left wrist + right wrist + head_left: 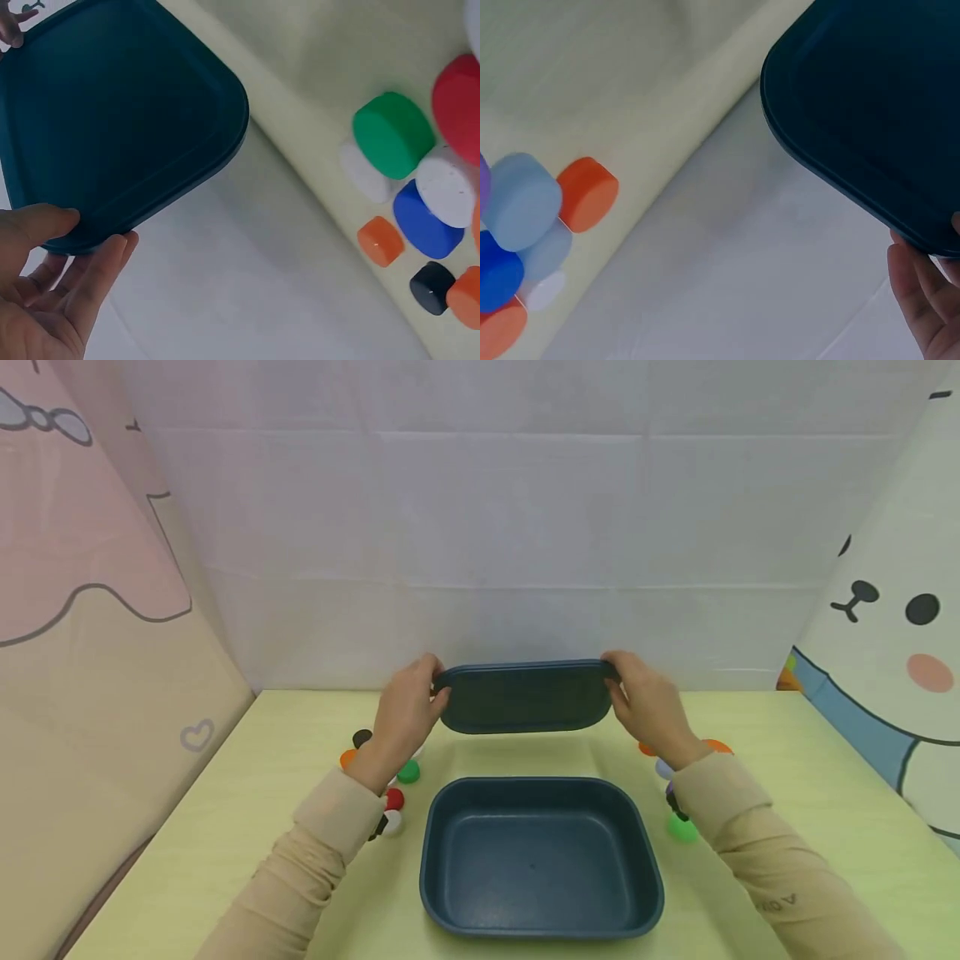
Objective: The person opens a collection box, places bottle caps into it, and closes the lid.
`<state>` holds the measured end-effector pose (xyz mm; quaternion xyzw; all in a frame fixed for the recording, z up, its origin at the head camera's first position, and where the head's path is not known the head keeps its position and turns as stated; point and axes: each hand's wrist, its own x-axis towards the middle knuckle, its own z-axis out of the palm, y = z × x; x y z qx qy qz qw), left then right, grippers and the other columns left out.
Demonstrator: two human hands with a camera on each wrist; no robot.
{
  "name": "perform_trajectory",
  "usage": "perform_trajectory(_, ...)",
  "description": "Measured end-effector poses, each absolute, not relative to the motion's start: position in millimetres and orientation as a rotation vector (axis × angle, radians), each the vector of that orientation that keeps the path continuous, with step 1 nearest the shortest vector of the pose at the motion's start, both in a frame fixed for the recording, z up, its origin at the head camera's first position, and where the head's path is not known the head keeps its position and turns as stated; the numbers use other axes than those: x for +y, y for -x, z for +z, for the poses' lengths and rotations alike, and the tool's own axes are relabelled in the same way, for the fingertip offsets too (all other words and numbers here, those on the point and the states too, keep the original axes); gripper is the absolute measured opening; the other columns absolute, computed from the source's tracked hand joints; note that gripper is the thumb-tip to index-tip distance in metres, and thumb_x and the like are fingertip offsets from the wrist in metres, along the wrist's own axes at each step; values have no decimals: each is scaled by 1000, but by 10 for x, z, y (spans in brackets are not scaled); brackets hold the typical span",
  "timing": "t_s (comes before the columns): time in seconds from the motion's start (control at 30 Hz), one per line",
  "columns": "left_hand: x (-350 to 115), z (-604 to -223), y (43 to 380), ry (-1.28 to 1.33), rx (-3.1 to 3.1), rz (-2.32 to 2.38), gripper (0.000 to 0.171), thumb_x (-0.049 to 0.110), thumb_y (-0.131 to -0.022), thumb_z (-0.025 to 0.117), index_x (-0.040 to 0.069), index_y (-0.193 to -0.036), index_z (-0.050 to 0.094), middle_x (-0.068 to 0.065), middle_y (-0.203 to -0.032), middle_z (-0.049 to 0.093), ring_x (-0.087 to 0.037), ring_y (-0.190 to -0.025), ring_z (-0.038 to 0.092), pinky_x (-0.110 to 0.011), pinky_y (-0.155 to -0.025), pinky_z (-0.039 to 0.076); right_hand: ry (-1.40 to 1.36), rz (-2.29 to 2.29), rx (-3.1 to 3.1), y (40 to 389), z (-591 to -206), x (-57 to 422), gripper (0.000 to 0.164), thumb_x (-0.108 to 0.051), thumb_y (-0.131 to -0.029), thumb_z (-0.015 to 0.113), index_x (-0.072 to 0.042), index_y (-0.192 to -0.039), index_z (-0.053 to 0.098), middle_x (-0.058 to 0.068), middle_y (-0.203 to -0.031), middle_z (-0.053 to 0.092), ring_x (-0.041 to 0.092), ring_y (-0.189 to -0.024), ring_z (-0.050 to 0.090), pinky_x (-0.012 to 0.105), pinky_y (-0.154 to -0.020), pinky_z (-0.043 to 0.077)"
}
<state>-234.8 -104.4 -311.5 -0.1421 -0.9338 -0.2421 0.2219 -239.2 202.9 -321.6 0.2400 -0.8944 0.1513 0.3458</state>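
A dark blue lid [525, 697], flat with rounded corners, is held up in the air and tilted behind a matching open box [532, 877]. My left hand [408, 706] pinches the lid's left end, thumb on one face and fingers on the other, as the left wrist view shows at the lid's corner [127, 127]. At the opposite end my right hand [648, 706] grips the lid the same way; in the right wrist view its fingers [919, 292] curl under the edge. The box stands on the table, and its bare floor is visible.
Bottle caps lie on both sides of the box. On the left are a green cap [394, 135], a blue cap [427, 221] and several others; on the right, an orange cap [589, 195], a light green cap [682, 828] and more. A white cloth wall [510, 527] rises behind.
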Motion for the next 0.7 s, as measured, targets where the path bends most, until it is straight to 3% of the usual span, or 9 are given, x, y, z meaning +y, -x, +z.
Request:
perform_trajectory(0.47,-1066,-3422,2377,486,-2579,-612,19,7,-78,70,11,-88,54,-4,-88,62,-22,-71,60,-34,-57,48,-666,350,-2377,2372,-3510,2071,22,1,-79,61,-6,-97,51,11,-89,58,24,-57,54,36,-43,43)
perform_trajectory(0.7,-1045,-3532,2330,570,-2612,-501,20,8,-75,72,12,-80,54,-2,-82,61,-21,-69,60,-27,-50,42,-690,327,-2449,2293,-3610,2126,20,0,-76,64,-8,-90,52,7,-83,58,17,-54,50,31,-46,42)
